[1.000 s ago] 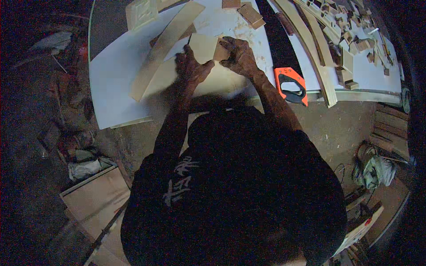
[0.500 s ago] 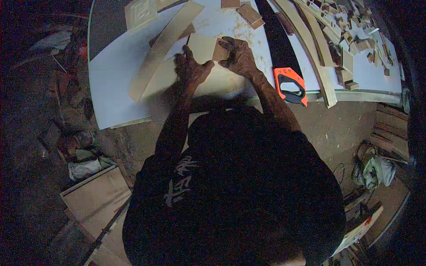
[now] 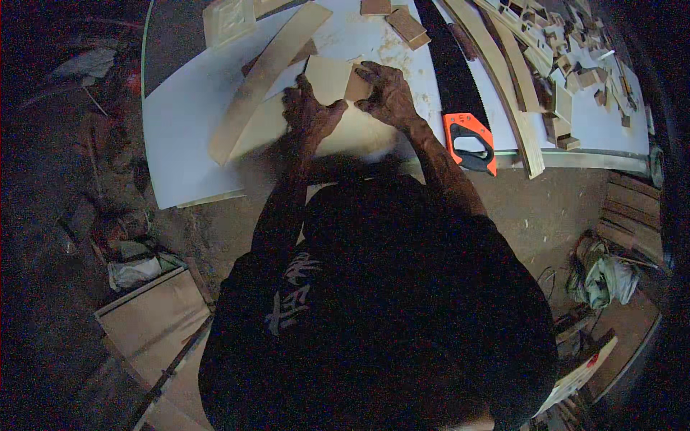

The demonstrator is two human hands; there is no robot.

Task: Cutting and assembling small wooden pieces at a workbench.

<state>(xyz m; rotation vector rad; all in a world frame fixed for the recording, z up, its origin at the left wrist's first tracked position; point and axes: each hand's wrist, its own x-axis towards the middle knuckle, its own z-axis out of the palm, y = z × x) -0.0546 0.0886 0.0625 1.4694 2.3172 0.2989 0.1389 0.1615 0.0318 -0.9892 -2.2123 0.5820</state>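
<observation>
A pale flat wooden piece (image 3: 328, 77) lies between my hands, with a small brown wooden block (image 3: 357, 87) against its right side. My left hand (image 3: 313, 117) grips the pale piece at its lower left corner, forefinger along the left edge and thumb toward the near edge. The fingers of my right hand (image 3: 389, 95) curl over the brown block, its thumb close to my left thumb. Beneath both pieces is a larger light board (image 3: 359, 133) at the table's near edge, partly covered by my hands and shadow.
A long wooden strip (image 3: 269, 82) slants across the white table (image 3: 180, 136) on the left. To the right lie a handsaw with an orange-black handle (image 3: 471, 142), long slats (image 3: 507, 86) and many offcuts (image 3: 564, 72). Brown blocks (image 3: 406, 26) sit farther back.
The view has shifted very slightly. My hands keep nearly the same place and grip on the pieces; nothing else has visibly moved.
</observation>
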